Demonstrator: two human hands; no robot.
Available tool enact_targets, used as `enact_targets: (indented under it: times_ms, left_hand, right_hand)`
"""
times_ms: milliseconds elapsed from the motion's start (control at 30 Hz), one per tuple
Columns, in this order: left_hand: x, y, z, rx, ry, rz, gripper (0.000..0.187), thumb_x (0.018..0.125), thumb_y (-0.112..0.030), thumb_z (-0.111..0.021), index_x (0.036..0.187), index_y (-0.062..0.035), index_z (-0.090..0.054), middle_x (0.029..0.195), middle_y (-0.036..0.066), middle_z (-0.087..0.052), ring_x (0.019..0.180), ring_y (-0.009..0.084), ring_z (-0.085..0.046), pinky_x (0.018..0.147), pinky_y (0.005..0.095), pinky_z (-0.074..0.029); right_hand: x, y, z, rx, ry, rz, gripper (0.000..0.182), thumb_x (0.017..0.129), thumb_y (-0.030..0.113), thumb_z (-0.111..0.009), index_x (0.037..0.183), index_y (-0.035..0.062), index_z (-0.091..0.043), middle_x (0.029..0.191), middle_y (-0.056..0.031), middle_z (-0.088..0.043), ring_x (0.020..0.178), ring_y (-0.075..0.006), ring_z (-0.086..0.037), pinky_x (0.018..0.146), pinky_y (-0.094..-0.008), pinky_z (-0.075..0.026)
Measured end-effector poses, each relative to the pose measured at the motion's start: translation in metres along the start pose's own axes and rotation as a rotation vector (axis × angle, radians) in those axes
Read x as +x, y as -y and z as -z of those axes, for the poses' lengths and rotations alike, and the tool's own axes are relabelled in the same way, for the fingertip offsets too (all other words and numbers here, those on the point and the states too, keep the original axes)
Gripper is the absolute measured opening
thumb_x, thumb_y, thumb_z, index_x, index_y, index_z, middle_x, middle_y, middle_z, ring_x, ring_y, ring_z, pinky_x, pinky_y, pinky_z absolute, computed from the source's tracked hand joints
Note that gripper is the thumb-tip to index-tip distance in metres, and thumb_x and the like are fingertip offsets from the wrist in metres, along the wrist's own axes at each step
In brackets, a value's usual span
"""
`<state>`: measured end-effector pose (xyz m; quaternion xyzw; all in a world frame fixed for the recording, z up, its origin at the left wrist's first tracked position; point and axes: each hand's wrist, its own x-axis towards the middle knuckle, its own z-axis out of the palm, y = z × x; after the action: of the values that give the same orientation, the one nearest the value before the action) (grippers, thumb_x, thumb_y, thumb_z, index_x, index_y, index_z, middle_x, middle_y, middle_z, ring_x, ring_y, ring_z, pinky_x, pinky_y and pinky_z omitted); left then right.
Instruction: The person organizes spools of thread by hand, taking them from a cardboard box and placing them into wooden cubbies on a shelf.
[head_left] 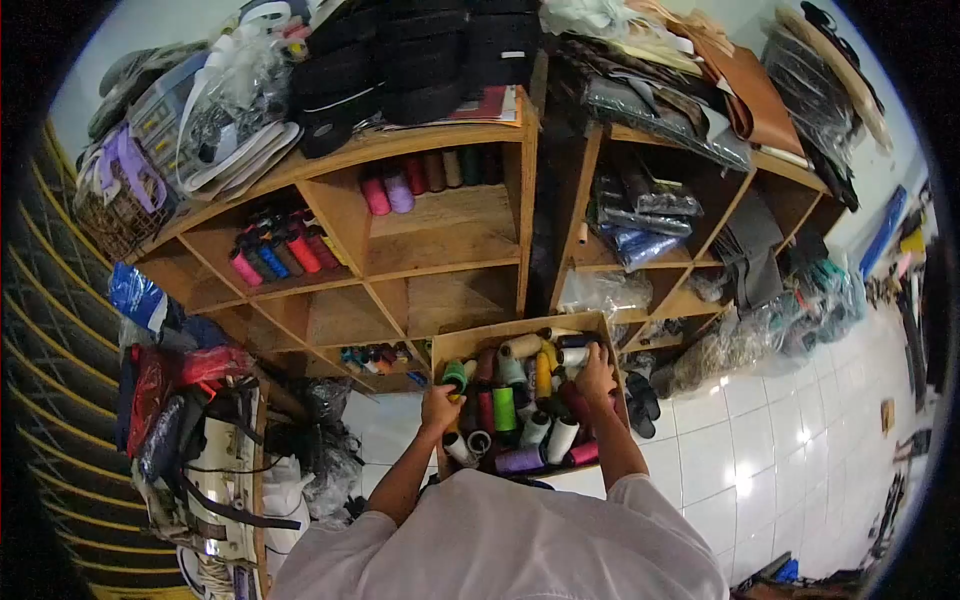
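A cardboard box (617, 400) in front of me holds many thread spools, lying and standing at different angles. At its left side, my left hand (440, 408) is closed around a green thread spool (455, 374). My right hand (596, 376) reaches in at the right side, its fingers curled among the spools; what they grip is hidden. Near that hand are a dark red spool (574, 402) and a white spool (562, 440). A bright green spool (504, 410) and a yellow spool (543, 375) are in the middle, with a purple spool (519, 461) at the near edge.
Behind the box stands a wooden cubby shelf (440, 262) with coloured spools (285, 250) in some compartments. A second shelf (590, 200) to the right holds plastic-wrapped material (640, 225). A sewing machine (225, 480) is at left. White tiles (740, 430) cover the floor.
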<state>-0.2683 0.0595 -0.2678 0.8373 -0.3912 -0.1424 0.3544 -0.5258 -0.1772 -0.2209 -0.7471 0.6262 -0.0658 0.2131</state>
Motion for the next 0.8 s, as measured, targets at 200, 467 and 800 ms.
enact_targets:
  times_ms: [200,467,800]
  left_hand:
    - [-0.055,-0.014,0.021,-0.203,-0.026,-0.092,0.03,0.078,-0.02,-0.079,0.097,-0.0022,-0.064,0.081,0.017,-0.065,0.075,0.0354,-0.065,0.069,0.044,-0.05]
    - [-0.081,-0.02,0.014,0.032,-0.119,-0.246,0.035,0.091,-0.018,-0.064,0.115,0.0026,-0.05,0.116,0.032,-0.045,0.108,0.0498,-0.046,0.09,0.0516,-0.042]
    - [-0.063,0.0,0.0,0.315,-0.167,-0.316,0.041,0.094,-0.04,-0.057,0.115,-0.0049,-0.055,0.124,0.021,-0.05,0.113,0.0371,-0.049,0.088,0.0563,-0.032]
  right_hand:
    - [0.014,-0.017,-0.025,-0.002,-0.046,-0.085,0.061,0.086,0.019,-0.067,0.14,0.0333,-0.041,0.142,-0.0158,-0.039,0.124,-0.0427,-0.05,0.09,-0.0625,-0.047]
    - [-0.021,-0.007,-0.017,0.384,-0.366,0.333,0.052,0.085,0.011,-0.067,0.13,0.0016,-0.045,0.133,-0.0262,-0.043,0.116,-0.0435,-0.051,0.096,-0.0499,-0.043]
    - [-0.051,0.053,-0.023,1.315,-0.053,0.088,0.043,0.091,0.024,-0.069,0.123,0.0033,-0.05,0.107,-0.0113,-0.06,0.092,-0.0227,-0.061,0.079,-0.0356,-0.05]
